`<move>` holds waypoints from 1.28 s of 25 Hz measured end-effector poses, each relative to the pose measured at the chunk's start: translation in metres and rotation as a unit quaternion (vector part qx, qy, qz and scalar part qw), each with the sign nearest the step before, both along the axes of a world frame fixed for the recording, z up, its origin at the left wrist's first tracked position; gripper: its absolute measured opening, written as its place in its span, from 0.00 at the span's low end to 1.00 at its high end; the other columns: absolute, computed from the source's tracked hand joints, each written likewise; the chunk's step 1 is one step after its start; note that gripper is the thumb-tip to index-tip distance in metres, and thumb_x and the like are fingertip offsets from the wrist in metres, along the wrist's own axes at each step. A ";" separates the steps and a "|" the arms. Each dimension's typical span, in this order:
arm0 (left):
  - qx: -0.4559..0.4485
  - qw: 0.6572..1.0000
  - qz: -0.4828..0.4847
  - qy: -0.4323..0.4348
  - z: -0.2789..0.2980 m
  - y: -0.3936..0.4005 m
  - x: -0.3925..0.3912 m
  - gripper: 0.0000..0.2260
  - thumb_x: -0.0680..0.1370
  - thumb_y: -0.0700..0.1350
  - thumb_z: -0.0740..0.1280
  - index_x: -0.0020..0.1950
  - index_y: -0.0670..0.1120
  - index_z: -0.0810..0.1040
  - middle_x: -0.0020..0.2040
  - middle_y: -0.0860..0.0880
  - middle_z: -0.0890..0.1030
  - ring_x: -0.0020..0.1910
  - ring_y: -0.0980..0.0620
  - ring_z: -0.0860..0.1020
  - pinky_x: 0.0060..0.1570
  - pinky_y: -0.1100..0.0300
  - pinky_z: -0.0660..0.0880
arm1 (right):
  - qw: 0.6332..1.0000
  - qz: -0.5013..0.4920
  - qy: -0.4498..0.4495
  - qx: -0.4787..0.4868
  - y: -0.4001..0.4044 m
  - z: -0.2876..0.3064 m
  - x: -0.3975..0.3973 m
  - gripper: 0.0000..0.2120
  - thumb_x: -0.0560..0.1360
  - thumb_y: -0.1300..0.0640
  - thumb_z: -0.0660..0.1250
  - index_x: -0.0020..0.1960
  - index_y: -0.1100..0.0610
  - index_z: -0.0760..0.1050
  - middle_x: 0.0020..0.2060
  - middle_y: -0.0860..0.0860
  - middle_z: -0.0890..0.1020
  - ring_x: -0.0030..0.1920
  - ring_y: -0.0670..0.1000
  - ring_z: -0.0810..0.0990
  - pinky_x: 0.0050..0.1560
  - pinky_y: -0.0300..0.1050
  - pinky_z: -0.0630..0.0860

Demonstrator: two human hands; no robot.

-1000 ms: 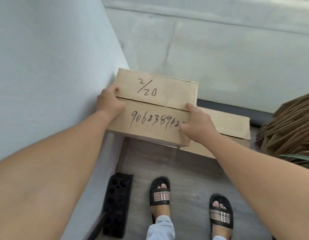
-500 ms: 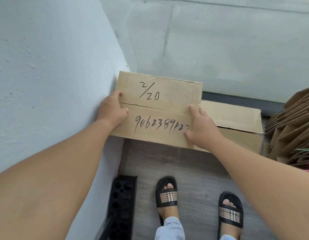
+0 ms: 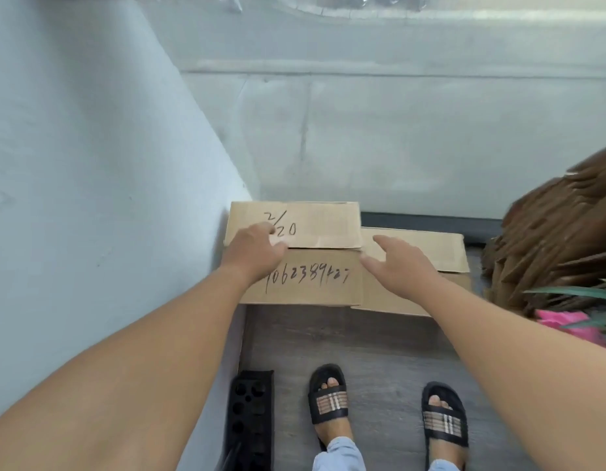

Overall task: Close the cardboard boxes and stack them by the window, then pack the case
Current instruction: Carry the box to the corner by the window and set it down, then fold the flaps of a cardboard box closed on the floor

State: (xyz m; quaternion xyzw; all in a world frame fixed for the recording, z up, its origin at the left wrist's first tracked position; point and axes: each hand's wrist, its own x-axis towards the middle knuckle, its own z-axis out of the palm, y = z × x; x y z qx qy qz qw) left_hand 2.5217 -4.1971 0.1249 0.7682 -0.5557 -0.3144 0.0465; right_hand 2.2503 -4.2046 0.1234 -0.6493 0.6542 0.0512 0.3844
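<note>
Resting open on corner-stacked box [image 3: 315,266], left hand [image 3: 254,253]; right hand [image 3: 401,263] open above grey floor [image 3: 379,348].

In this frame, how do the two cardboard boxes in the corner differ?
The marked box carries handwritten numbers on its top flaps; the plain box shows no writing. The marked box sits against the left wall, the plain box to its right. The left hand is over the marked box's top; the right hand, fingers spread, is over the plain box. Both are brown cardboard with flaps folded shut.
</note>
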 end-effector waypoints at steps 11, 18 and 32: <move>-0.056 0.965 -0.226 0.119 0.286 -0.013 -0.204 0.22 0.80 0.58 0.61 0.66 0.45 0.78 0.64 0.46 0.80 0.63 0.46 0.76 0.62 0.50 0.73 | 0.965 -0.248 -0.049 -0.068 0.087 0.277 -0.178 0.29 0.79 0.37 0.59 0.73 0.53 0.72 0.72 0.51 0.74 0.71 0.55 0.71 0.67 0.50 0.67; -0.092 0.906 -0.388 0.138 0.406 0.063 -0.361 0.18 0.81 0.58 0.62 0.56 0.46 0.83 0.55 0.49 0.83 0.53 0.49 0.78 0.54 0.55 0.73 | 0.906 -0.387 -0.081 -0.147 0.222 0.385 -0.299 0.32 0.76 0.33 0.59 0.73 0.51 0.73 0.72 0.49 0.74 0.71 0.54 0.71 0.71 0.52 0.66; -0.019 0.694 -0.697 0.178 0.456 0.310 -0.676 0.16 0.83 0.47 0.60 0.69 0.46 0.77 0.65 0.45 0.78 0.63 0.43 0.76 0.59 0.58 0.70 | 0.683 -0.706 0.000 -0.185 0.578 0.433 -0.455 0.26 0.76 0.33 0.57 0.59 0.49 0.80 0.63 0.51 0.79 0.69 0.58 0.73 0.62 0.49 0.68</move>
